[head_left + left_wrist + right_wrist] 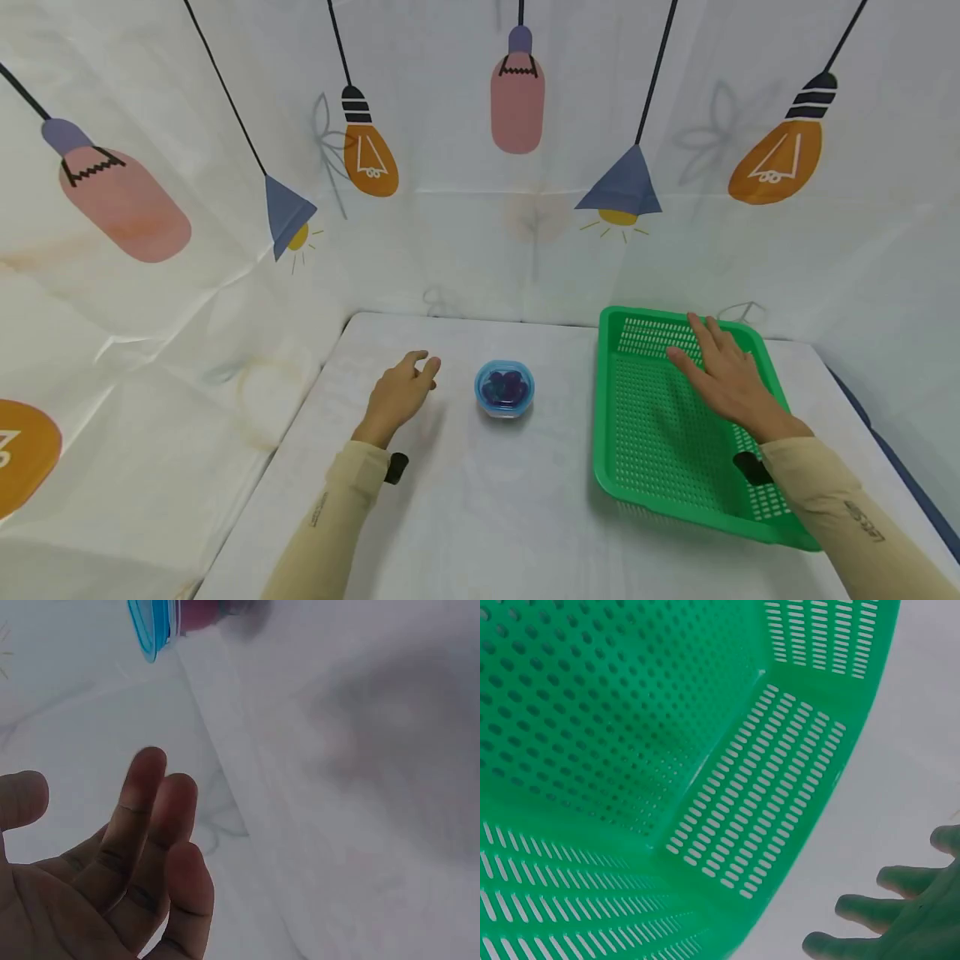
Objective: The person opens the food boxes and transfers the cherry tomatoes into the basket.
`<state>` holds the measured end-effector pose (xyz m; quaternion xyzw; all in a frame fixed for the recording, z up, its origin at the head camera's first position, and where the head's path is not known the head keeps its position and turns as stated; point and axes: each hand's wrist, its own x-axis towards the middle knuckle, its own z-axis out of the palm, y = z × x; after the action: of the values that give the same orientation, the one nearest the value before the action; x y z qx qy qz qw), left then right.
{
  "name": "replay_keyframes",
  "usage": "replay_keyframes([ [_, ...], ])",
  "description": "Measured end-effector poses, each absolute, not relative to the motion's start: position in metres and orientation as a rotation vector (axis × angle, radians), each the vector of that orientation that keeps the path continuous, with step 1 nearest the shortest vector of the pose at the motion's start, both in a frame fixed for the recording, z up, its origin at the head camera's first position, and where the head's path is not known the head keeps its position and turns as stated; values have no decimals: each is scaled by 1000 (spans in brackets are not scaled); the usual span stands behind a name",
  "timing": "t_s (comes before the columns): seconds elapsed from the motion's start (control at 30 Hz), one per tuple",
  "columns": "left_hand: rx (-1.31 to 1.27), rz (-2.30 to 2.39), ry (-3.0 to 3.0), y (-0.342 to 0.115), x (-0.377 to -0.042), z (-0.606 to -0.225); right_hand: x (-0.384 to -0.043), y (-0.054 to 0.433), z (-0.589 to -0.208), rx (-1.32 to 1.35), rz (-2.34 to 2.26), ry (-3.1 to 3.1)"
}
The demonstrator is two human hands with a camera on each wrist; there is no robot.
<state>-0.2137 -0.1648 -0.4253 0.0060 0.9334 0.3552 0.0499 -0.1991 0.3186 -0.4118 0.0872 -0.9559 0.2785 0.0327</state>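
A small clear tub with a light blue lid stands on the white table, dark purple pieces showing through its top. To its left hovers my left hand, fingers loosely bent and holding nothing. In the left wrist view the tub's blue lid appears at the top, apart from my fingertips. A green plastic basket with slotted walls lies at the right, nothing inside it. Over the basket's far right part, my right hand is spread with straight fingers. The right wrist view shows those fingers beyond the basket's rim.
White cloth printed with hanging lamps rises behind the table and along its left side. The white tabletop extends between the tub and the basket and toward the front. Dark bands sit at both wrists.
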Motion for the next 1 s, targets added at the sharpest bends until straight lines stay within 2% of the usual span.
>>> replay_keyframes([
  [0.6,67,1387,2537,-138,-190,-471,-194,305,-404,327,910,-2809],
  [1.0,11,1729,2271,-116,-182,-498,-188,270,-398,340,922,-2841],
])
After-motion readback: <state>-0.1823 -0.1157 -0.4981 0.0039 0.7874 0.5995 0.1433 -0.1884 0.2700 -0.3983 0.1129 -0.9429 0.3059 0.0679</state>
